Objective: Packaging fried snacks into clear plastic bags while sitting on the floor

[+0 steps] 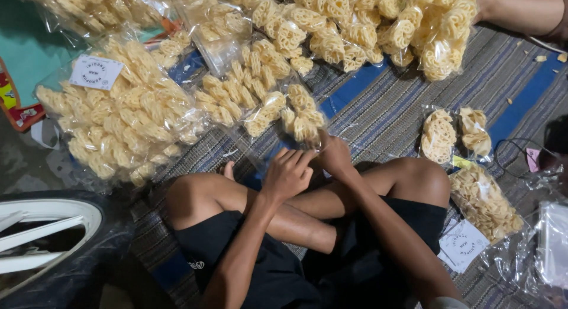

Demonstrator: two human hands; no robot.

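- Clear plastic wraps nearly everything here: the small bag of pale yellow flower-shaped crackers [303, 116] in front of the crossed legs lies on the striped woven mat [384, 116].
- The right hand [335, 157] sits at the near, lower end of that bag, fingers curled shut on the plastic edge there, as far as the view shows.
- The left hand [288, 173] lies just beside it and slightly nearer the body, fingers bent and close together, tips touching the same bag's near edge; whether it truly pinches the film, I cannot tell.
- The bag's long axis runs away from the person, up and a little to the left; the crackers lie beyond the fingers, the loose mouth towards them. The right hand is the nearer of the two to the filled part.
- A large filled bag with a white label [118, 116] lies well to the left, more bags lie heaped at the far edge.
- Two small packs [452, 134] and another labelled bag [482, 205] lie to the right of the knee.
- Another person's arm [523, 10] rests at the top right, apart from this work.
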